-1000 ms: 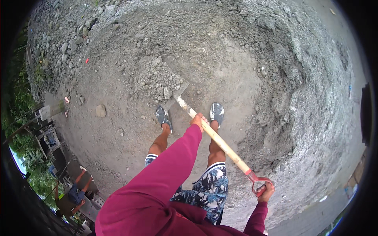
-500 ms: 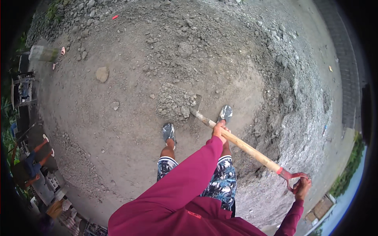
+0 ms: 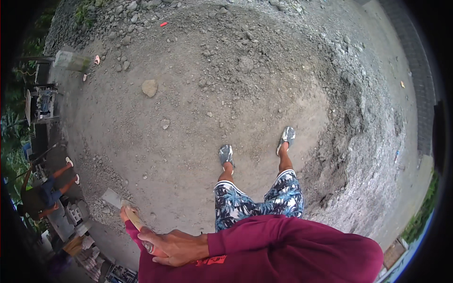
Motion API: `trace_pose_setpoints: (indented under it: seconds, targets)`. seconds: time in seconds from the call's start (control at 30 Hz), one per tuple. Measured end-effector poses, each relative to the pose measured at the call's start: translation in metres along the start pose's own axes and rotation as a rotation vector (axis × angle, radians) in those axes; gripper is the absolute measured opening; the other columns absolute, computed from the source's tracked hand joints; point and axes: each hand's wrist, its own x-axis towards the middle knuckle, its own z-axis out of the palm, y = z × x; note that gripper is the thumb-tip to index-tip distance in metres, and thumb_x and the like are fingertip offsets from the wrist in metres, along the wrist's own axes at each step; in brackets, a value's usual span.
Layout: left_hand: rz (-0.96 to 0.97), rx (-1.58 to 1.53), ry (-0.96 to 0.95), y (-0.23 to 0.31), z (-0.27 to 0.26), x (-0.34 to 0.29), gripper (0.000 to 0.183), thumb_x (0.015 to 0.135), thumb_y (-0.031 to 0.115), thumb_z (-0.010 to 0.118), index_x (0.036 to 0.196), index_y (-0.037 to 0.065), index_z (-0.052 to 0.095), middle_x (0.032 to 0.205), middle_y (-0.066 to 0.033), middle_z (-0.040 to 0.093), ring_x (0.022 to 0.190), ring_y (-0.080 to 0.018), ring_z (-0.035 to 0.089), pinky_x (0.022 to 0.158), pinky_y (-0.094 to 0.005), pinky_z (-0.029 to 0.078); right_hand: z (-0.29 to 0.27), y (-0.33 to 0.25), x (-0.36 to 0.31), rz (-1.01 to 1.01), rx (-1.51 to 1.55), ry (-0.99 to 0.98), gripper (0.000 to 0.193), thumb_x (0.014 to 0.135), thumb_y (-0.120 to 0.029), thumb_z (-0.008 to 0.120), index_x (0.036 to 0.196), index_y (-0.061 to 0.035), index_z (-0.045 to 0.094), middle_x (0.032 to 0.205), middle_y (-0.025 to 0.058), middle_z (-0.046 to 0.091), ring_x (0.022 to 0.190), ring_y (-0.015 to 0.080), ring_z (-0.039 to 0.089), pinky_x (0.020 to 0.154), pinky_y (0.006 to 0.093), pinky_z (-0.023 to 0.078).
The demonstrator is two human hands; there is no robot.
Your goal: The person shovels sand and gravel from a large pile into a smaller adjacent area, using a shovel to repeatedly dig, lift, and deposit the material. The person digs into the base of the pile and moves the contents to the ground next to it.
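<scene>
A shovel is swung out to my left, low in the view. My left hand is closed around its wooden shaft close to the blade. The grey metal blade sticks out beyond that hand, over or near loose gravel; I cannot tell whether it touches the ground. Across my body, my right hand is wrapped about the shovel's red handle end, which it partly hides. My feet, in grey and white patterned shoes, stand apart on bare packed dirt.
A big flat stone lies ahead to the left. Rubble covers the ground farther ahead, and a rough gravel bank rises at right. Another person is at the far left, beside assorted household items. A concrete block stands beyond.
The shovel has swung from my right side across to my left, both hands still on it. The loose gravel heap before my feet no longer shows there. The view has shifted left.
</scene>
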Motion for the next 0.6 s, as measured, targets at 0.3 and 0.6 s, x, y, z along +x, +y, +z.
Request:
trace_pose_setpoints:
  seconds: [0.3,0.6]
  targets:
    - [-0.621,0.004,-0.351,-0.262,0.201,-0.178,0.021,0.089,0.016,0.049,0.107,0.010,0.040,0.104,-0.0059,0.046,0.095,-0.0190,0.050,0.081,-0.0394,0.051,-0.263,-0.009,-0.208,0.152,-0.414,0.737,0.045,0.072,-0.026,0.070,0.108,-0.0012,0.059,0.084,0.0165,0.066,0.074,0.0298,0.066,0.068,0.0381,0.050]
    - [-0.716,0.216,-0.675,-0.310,0.463,-0.586,0.039,0.075,0.033,0.064,0.104,0.014,0.046,0.093,-0.0137,0.054,0.085,-0.0332,0.058,0.080,-0.0533,0.047,-0.380,0.023,-0.620,0.268,0.297,1.695,0.020,0.068,-0.006,0.061,0.088,-0.0042,0.055,0.067,0.0043,0.057,0.050,0.0108,0.053,0.049,0.0253,0.045]
